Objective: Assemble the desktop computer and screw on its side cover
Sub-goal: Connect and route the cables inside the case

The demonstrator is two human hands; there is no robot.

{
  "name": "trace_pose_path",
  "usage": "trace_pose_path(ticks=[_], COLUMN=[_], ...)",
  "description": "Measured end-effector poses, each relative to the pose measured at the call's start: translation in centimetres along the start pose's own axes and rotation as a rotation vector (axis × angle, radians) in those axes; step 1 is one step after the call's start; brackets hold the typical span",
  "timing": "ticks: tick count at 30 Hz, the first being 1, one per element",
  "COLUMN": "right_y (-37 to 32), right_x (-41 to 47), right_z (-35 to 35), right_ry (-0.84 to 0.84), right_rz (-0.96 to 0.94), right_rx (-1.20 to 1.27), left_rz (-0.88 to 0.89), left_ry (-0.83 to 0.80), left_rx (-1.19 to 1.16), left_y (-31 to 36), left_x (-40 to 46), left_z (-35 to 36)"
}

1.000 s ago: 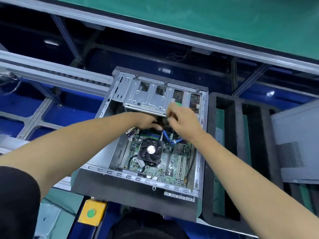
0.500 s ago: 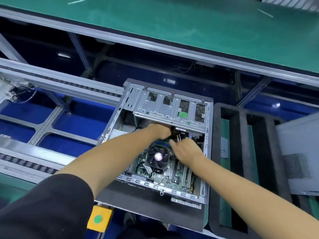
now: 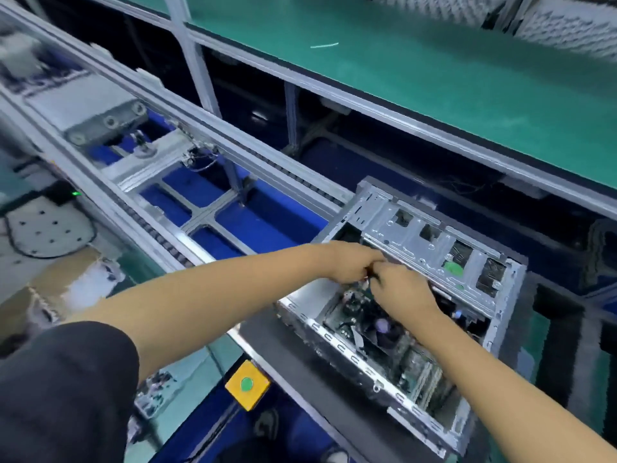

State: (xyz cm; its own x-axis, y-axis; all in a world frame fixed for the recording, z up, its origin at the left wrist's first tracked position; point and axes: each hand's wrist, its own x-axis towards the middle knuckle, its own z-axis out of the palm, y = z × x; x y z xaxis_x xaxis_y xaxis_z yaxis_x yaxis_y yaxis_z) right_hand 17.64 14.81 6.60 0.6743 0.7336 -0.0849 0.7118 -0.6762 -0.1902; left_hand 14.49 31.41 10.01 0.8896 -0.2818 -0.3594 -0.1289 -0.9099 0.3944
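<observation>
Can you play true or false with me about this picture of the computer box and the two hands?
1. Both hands meet over the open computer case. True.
2. The side cover is already on the case. False: the case is open, and the fan and green circuit board inside show.
3. The left hand and right hand touch each other. True.
4. The yellow box has a red button. False: its button is green.
5. The right hand rests on the green belt. False: it is over the case, near the metal drive cage.
</observation>
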Motion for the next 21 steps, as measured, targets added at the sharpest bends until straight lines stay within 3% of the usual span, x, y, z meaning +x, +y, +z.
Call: trace_pose_path(ticks=[4,7,10,16,21], right_y=[-7.1,-14.0,-21.5,-36.6,-47.6], right_x=[3.3,5.2,6.8,8.5,9.6], right_z=[-1.1,-1.0,-0.3,2.6,4.7], right_ry=[0.067,0.075,0.035,-0.086,-0.186], right_rz=[-0.033,-0.144,-0.233,-0.403,-0.495], right_rx=[0.176,0.133,0.165,0.245,0.262], left_rz=[-0.160,-0.297,-0.478,-0.670,-0.866], left_ry=[0.394,0.571,0.665,0.802,0.799], left_rx=[-0.240,-0.306,-0.394,-0.313,-0.342], left_y=[-4.2,-8.7,-13.3,-20.0,-25.2], left_x=[-9.1,-16.8,-24.1,-37.0,-46.4], left_z=[-1.4,-0.5,1.3,4.1,5.5])
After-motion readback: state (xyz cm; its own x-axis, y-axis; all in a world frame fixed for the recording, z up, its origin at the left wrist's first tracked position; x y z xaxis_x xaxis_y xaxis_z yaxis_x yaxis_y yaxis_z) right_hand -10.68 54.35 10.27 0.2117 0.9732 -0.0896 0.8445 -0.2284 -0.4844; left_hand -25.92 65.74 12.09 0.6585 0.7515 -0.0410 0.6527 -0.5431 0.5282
